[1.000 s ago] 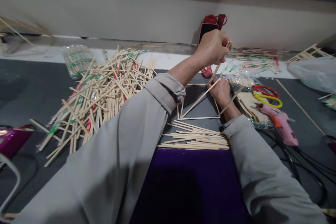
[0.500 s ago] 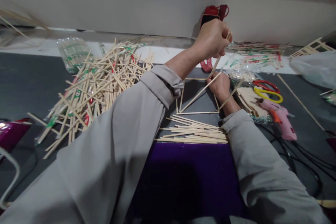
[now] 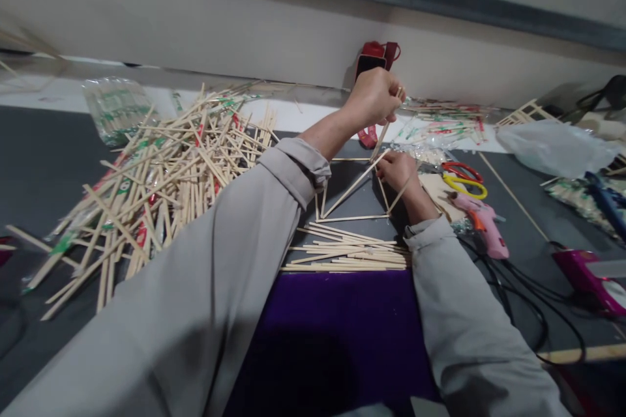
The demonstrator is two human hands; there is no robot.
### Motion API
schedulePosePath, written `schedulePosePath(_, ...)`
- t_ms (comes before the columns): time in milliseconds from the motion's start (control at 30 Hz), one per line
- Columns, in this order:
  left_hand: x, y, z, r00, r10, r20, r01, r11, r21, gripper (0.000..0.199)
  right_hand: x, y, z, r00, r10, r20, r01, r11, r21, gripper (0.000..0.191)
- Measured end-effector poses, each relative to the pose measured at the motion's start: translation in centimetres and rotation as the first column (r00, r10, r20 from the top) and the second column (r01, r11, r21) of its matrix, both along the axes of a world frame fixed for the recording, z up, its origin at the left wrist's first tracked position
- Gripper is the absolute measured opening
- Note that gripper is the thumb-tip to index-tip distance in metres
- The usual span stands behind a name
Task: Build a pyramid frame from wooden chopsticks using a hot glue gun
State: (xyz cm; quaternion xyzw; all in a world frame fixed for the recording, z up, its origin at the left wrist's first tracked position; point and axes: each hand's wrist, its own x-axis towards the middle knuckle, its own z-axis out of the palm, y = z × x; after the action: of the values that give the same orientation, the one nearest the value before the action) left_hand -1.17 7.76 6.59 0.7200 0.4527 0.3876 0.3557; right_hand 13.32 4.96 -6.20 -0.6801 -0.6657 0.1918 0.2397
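My left hand [image 3: 375,96] is closed around the upper end of a slanting wooden chopstick [image 3: 383,137]. The chopstick's lower end meets the far right corner of a chopstick frame [image 3: 355,217] lying on the dark table. At that corner my right hand [image 3: 398,172] has its fingers pinched together, partly hidden behind a slanting stick. More sticks rise at an angle from the frame's near corners. Loose chopsticks [image 3: 349,249] lie side by side just in front of the frame, along the edge of a purple surface [image 3: 337,319].
A large heap of chopsticks [image 3: 180,163], some in wrappers, covers the left. On the right are scissors [image 3: 464,180], a pink glue gun [image 3: 482,221] with black cables [image 3: 531,287], and a plastic bag [image 3: 557,143]. A red-topped object [image 3: 372,55] stands by the wall.
The camera view has turned, so most things appear farther left and somewhat lower. Both hands keep nearly the same pose at the frame, the left still holding the slanting chopstick.
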Motion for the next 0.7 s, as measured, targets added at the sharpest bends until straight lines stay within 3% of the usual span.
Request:
schedulePosePath(100, 0.1, 0.0, 0.0, 0.999, -0.033, -0.018, 0.033, 0.999, -0.01, 0.015, 0.5, -0.4, 0.6, 0.989, -0.016, -0.144, 0.011, 0.999, -0.036, 0.038)
schedulePosePath(200, 0.1, 0.5, -0.4, 0.999, -0.014, -0.037, 0.014, 1.0, 0.004, 0.015, 0.7, -1.0, 2.4, 0.993, -0.015, -0.113, 0.018, 1.0, 0.019, 0.032)
schedulePosePath(333, 0.1, 1.5, -1.1, 1.0, 0.001, -0.02, -0.001, 1.0, 0.01, 0.021, 1.4, -3.2, 7.4, 1.0, 0.018, -0.021, -0.015, 0.988, 0.156, 0.024)
schedulePosePath(433, -0.1, 2.0, -1.4, 1.0, 0.023, 0.018, -0.024, 1.0, 0.018, 0.02, 3.2, -6.3, 11.7, 1.0, 0.012, -0.012, -0.008, 0.951, 0.31, 0.025)
schedulePosePath(500, -0.2, 2.1, -1.4, 0.999, 0.028, 0.029, -0.028, 1.0, 0.002, 0.021, 5.3, -9.0, 13.4, 0.998, -0.053, 0.018, 0.042, 0.925, 0.379, 0.027)
schedulePosePath(600, -0.4, 2.0, -1.3, 0.999, 0.036, 0.04, -0.036, 0.999, -0.014, 0.02, 9.4, -13.1, 12.9, 0.962, -0.214, 0.171, 0.135, 0.913, 0.385, 0.029)
schedulePosePath(700, -0.4, 1.7, -1.2, 0.998, 0.044, 0.046, -0.042, 0.999, -0.033, 0.017, 13.2, -15.7, 9.4, 0.897, -0.289, 0.333, 0.201, 0.94, 0.275, 0.036)
